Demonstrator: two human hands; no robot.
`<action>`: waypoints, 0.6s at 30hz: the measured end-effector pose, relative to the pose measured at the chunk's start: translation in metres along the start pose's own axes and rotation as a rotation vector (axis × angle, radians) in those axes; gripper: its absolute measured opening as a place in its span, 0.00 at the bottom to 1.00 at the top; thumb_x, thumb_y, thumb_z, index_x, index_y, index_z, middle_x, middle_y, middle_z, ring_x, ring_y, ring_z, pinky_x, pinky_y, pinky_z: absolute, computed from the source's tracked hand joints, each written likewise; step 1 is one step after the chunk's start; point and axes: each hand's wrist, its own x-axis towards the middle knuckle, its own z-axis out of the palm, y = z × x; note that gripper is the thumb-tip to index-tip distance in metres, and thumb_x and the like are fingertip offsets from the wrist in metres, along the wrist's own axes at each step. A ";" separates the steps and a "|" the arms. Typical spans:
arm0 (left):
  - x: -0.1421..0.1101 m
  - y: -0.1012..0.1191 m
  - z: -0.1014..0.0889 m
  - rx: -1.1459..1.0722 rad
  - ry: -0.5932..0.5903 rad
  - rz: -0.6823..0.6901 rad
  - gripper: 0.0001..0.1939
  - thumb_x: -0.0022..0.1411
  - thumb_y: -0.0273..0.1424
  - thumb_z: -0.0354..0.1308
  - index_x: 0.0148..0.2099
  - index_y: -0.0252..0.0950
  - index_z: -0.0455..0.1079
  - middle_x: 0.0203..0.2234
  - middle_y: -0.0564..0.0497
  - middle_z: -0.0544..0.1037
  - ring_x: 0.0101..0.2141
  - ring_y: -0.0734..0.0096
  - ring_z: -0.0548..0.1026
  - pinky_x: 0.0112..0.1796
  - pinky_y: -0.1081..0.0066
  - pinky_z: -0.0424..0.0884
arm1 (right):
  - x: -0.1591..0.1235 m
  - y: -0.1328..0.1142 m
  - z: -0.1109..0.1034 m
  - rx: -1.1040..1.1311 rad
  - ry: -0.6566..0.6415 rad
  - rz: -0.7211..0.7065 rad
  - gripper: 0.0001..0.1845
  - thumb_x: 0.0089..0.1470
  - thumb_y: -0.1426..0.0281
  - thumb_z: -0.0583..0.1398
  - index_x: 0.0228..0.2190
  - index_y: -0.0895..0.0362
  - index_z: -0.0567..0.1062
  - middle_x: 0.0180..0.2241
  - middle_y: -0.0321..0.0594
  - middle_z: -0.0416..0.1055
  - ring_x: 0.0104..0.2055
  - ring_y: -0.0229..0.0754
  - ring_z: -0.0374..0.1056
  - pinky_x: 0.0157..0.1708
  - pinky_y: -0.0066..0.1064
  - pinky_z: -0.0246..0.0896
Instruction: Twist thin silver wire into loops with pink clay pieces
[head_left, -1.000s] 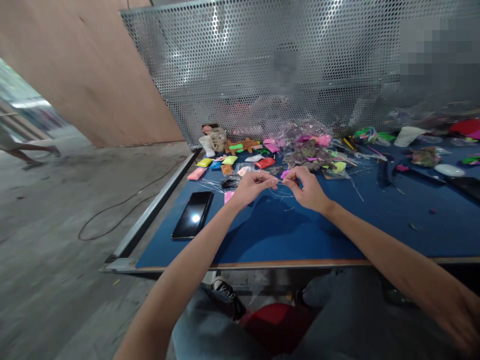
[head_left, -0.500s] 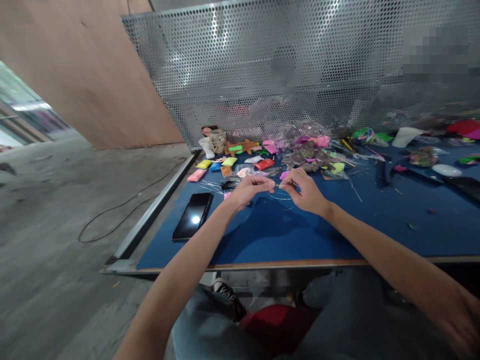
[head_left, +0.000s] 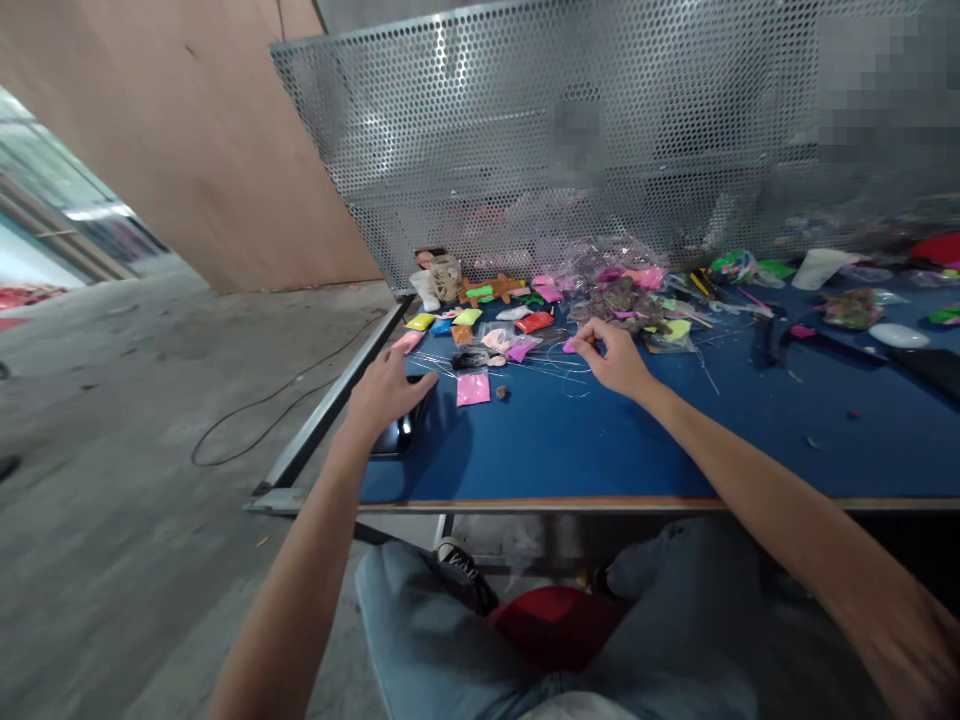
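My left hand (head_left: 384,395) is over a black phone (head_left: 391,440) near the table's left edge, thumb and fingers apart, covering the phone's upper part. I cannot tell whether it touches the phone. My right hand (head_left: 616,362) is closed in a pinch above the middle of the blue table. A thin wire (head_left: 576,394) curves away below its fingertips; the pinched part is hidden. Close to those fingertips lies a small purple piece (head_left: 569,346). Between the hands lie a pink packet (head_left: 473,389), a small brown lump (head_left: 502,394), a black bundle (head_left: 471,358) and several loose straight wires.
Coloured clay packets, including a red one (head_left: 534,322) and a yellow one (head_left: 421,322), lie along the back left. Brown fuzzy material (head_left: 619,305) sits behind my right hand. A perforated metal panel (head_left: 480,150) rises at the back. A white oval piece (head_left: 898,336) lies right.
My left hand has parted from my right and moved left to the phone, its fingers spreading. The pink packet and brown lump have come into fuller view. My right hand stays pinched, shifted slightly right.
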 end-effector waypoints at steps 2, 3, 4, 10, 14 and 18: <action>-0.021 -0.016 0.003 0.124 -0.147 -0.111 0.42 0.60 0.52 0.57 0.66 0.27 0.58 0.57 0.30 0.71 0.55 0.43 0.72 0.49 0.60 0.68 | -0.001 0.000 0.002 0.000 -0.028 0.005 0.13 0.61 0.58 0.59 0.29 0.52 0.72 0.26 0.37 0.70 0.29 0.43 0.63 0.32 0.36 0.58; -0.029 -0.019 0.005 0.153 -0.206 -0.140 0.43 0.61 0.53 0.55 0.66 0.25 0.57 0.56 0.29 0.72 0.54 0.42 0.73 0.48 0.59 0.68 | -0.001 0.000 0.003 0.003 -0.038 0.003 0.12 0.60 0.58 0.59 0.29 0.52 0.72 0.26 0.37 0.70 0.30 0.43 0.64 0.32 0.36 0.59; -0.036 -0.019 0.007 0.170 -0.235 -0.149 0.42 0.63 0.54 0.52 0.66 0.26 0.57 0.54 0.29 0.74 0.52 0.41 0.74 0.46 0.59 0.68 | -0.001 0.000 0.004 0.006 -0.050 0.001 0.12 0.60 0.59 0.59 0.29 0.52 0.72 0.26 0.38 0.71 0.30 0.43 0.64 0.32 0.36 0.59; -0.041 0.003 0.011 0.255 -0.151 -0.260 0.39 0.60 0.58 0.51 0.60 0.30 0.61 0.45 0.30 0.78 0.47 0.37 0.76 0.40 0.53 0.70 | -0.001 0.007 0.002 0.011 -0.061 0.006 0.12 0.59 0.59 0.60 0.30 0.53 0.75 0.25 0.37 0.72 0.28 0.41 0.64 0.31 0.35 0.58; -0.035 0.004 0.011 0.259 -0.131 -0.283 0.38 0.60 0.56 0.53 0.58 0.28 0.63 0.44 0.29 0.78 0.46 0.34 0.76 0.40 0.51 0.70 | 0.001 0.007 -0.001 -0.021 -0.081 0.041 0.13 0.60 0.57 0.59 0.31 0.53 0.76 0.24 0.37 0.72 0.27 0.41 0.64 0.31 0.34 0.57; -0.034 -0.005 0.012 0.225 -0.150 -0.325 0.45 0.58 0.59 0.53 0.65 0.31 0.58 0.49 0.31 0.77 0.50 0.35 0.75 0.44 0.49 0.70 | 0.003 0.006 -0.002 -0.038 -0.099 0.033 0.13 0.60 0.57 0.59 0.32 0.53 0.76 0.21 0.34 0.70 0.24 0.40 0.62 0.30 0.34 0.56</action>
